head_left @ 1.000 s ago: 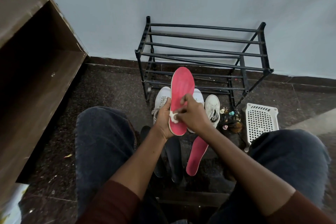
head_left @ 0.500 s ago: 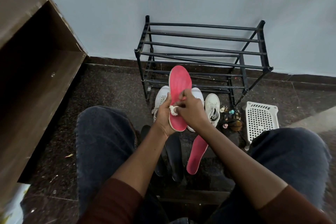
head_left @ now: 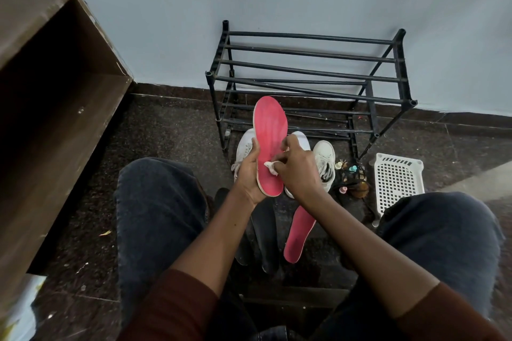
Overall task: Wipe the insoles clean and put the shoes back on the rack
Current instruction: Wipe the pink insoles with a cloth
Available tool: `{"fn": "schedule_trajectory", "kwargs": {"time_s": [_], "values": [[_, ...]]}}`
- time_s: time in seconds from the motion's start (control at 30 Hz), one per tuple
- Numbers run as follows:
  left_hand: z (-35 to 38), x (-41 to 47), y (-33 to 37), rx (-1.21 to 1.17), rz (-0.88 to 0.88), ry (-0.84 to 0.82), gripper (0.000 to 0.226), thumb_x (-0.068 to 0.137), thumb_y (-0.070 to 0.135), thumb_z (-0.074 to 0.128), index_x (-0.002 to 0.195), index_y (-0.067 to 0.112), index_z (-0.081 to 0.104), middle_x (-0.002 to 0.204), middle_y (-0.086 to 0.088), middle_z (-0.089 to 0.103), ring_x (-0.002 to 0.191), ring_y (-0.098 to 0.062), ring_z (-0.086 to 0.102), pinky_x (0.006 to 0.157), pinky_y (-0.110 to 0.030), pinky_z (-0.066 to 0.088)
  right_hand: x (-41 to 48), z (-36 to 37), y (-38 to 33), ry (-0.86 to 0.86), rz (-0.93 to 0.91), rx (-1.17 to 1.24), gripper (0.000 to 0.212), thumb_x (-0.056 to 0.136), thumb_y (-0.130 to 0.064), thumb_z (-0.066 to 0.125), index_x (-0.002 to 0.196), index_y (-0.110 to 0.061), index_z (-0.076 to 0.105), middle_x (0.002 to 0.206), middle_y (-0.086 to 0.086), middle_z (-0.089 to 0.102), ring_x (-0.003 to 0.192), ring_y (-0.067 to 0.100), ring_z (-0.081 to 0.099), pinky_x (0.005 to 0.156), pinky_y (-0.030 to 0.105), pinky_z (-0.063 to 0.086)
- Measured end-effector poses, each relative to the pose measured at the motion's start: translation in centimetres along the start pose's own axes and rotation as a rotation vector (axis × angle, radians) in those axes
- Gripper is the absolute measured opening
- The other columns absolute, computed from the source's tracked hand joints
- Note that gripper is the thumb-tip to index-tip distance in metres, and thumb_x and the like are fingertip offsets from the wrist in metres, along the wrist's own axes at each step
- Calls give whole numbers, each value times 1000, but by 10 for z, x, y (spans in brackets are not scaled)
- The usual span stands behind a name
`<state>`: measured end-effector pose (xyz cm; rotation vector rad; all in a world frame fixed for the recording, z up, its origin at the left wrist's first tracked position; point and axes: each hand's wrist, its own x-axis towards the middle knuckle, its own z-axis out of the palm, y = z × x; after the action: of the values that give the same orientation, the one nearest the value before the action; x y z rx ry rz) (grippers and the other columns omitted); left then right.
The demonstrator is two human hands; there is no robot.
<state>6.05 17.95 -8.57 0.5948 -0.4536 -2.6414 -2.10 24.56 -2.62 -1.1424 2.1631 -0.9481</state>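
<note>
My left hand (head_left: pixel 249 174) grips a red insole (head_left: pixel 270 130) by its lower left edge and holds it upright in front of the black metal shoe rack (head_left: pixel 310 77). Pressed against the insole's lower middle is a small white wipe (head_left: pixel 271 168), pinched in my right hand (head_left: pixel 297 166). A second red insole (head_left: pixel 299 232) lies on the floor between my knees, beside two black insoles (head_left: pixel 261 235). White sneakers (head_left: pixel 324 159) stand on the floor at the foot of the rack, partly hidden behind my hands.
A brown wooden cabinet (head_left: pixel 55 97) fills the left side. A white perforated plastic basket (head_left: pixel 397 183) lies right of the rack, with several small bottles (head_left: pixel 352 177) beside the shoes. The rack's shelves hold nothing. My knees in dark jeans frame the floor.
The wipe in my right hand has slid a little down and right across the insole's face. My left hand has kept the insole upright, almost in the same place.
</note>
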Motion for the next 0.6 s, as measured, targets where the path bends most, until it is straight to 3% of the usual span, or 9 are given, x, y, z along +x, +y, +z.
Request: {"fn": "schedule_trajectory", "kwargs": {"time_s": [0.13, 0.23, 0.27, 0.33, 0.4, 0.5, 0.6], "values": [[-4, 3, 8, 30, 0, 109, 74, 91, 65, 29, 115, 4, 63, 105, -13, 64, 92, -25, 67, 84, -40, 54, -16, 8, -2, -83, -72, -24, 27, 78, -7, 60, 86, -22, 39, 83, 3, 68, 73, 20, 63, 59, 31, 51], [-9, 3, 11, -36, 23, 133, 83, 90, 70, 21, 99, 7, 75, 94, -10, 69, 77, -22, 68, 71, -33, 55, -23, 4, 3, -154, -36, 45, 37, 72, -1, 63, 76, -29, 40, 76, -2, 68, 69, 10, 63, 52, 9, 44], [-9, 3, 11, -58, 19, 135, 84, 90, 71, 20, 97, 8, 76, 93, -10, 70, 74, -23, 67, 69, -33, 54, -22, 1, 5, -145, 23, 106, 37, 70, 2, 64, 73, -28, 42, 74, -1, 69, 66, 10, 64, 51, 8, 43], [-8, 2, 10, -81, 30, 148, 81, 90, 70, 20, 99, 11, 76, 99, -8, 70, 80, -24, 66, 75, -38, 52, -18, -2, 8, -91, 187, 282, 28, 68, 5, 63, 72, -20, 50, 71, 9, 69, 59, 17, 62, 53, 20, 46], [-7, 2, 9, -74, 38, 167, 75, 91, 68, 22, 110, 13, 71, 105, -7, 68, 88, -25, 62, 81, -40, 51, -13, -3, 8, -90, 355, 476, 21, 69, 10, 59, 74, -10, 58, 68, 17, 62, 54, 20, 56, 52, 28, 45], [-4, 2, 10, -44, 51, 221, 73, 93, 65, 23, 136, 11, 47, 111, -8, 61, 100, -26, 56, 92, -45, 43, -6, -3, 4, -229, 519, 718, 22, 76, 17, 49, 74, -1, 61, 68, 11, 56, 55, 15, 51, 45, 17, 44], [-3, 1, 12, -33, 63, 228, 71, 94, 61, 28, 141, 9, 40, 114, -10, 60, 108, -24, 55, 92, -44, 46, -1, -9, 5, -323, 608, 813, 24, 79, 17, 44, 73, 3, 62, 71, 9, 59, 65, 14, 55, 46, 15, 47]]}}
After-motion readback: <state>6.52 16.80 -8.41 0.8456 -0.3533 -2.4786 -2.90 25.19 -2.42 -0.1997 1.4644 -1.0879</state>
